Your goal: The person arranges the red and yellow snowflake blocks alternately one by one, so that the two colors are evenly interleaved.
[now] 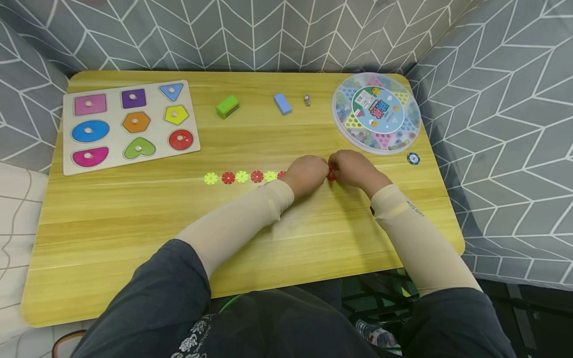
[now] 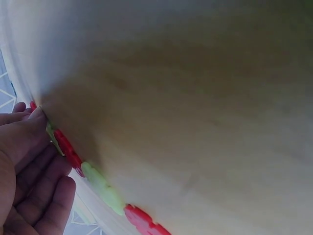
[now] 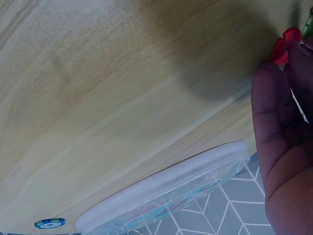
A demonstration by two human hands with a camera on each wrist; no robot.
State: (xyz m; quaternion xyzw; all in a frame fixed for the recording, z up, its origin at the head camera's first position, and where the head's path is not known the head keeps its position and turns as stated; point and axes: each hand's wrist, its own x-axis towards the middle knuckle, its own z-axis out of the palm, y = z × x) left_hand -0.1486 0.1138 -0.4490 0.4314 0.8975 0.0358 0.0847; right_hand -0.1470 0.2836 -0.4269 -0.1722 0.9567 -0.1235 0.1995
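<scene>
A row of flower-shaped plastic discs, yellow-green (image 1: 211, 178) and red (image 1: 228, 177) in turn, runs across the table to my hands. My left hand (image 1: 308, 175) is at its right end, thumb and fingertips pinching near a yellow-green disc (image 2: 52, 137) that the fingers partly cover. Just beyond the thumb shows a bit of red. My right hand (image 1: 353, 169) pinches a red disc (image 3: 286, 46) between thumb and fingers, close beside the left fingertips. A green disc (image 3: 308, 27) shows right beside that red one in the right wrist view.
A shape puzzle board (image 1: 158, 130) lies at the table's left. Behind the row are a green block (image 1: 227, 106), a blue block (image 1: 282, 104) and a small metal piece (image 1: 307, 100). At right sit a round clear case (image 1: 377, 113) and a blue-white chip (image 1: 414, 158).
</scene>
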